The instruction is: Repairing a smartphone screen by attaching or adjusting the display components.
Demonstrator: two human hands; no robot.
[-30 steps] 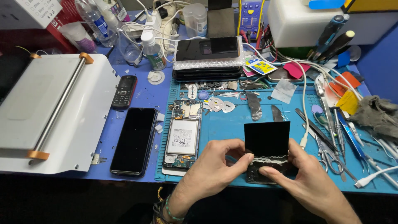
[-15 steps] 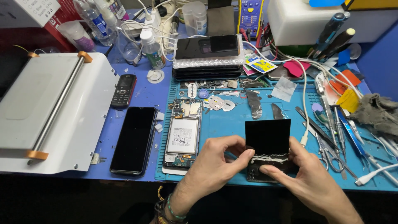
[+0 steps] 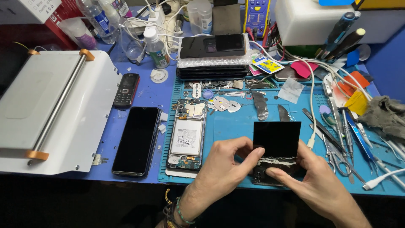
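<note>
My left hand (image 3: 221,169) and my right hand (image 3: 314,181) meet over a black phone screen panel (image 3: 277,139) lying on the blue work mat (image 3: 236,122). Both thumbs and forefingers pinch at the panel's lower part, where a ragged white strip of film or adhesive (image 3: 276,161) crosses it. Left of my hands lies an opened phone (image 3: 186,135) with its battery and boards exposed. Further left, a black smartphone (image 3: 136,140) rests face up on the table.
A white laminating machine (image 3: 50,109) with a metal roller fills the left. A small keypad phone (image 3: 127,90) lies beside it. Tweezers, scissors and other tools (image 3: 341,139) crowd the right. Stacked phones (image 3: 213,55), bottles, cables and a grey rag (image 3: 386,116) sit behind.
The black panel has shifted slightly toward me with my fingers on its lower edge; both hands stay pinched at the white strip. Nothing else moved.
</note>
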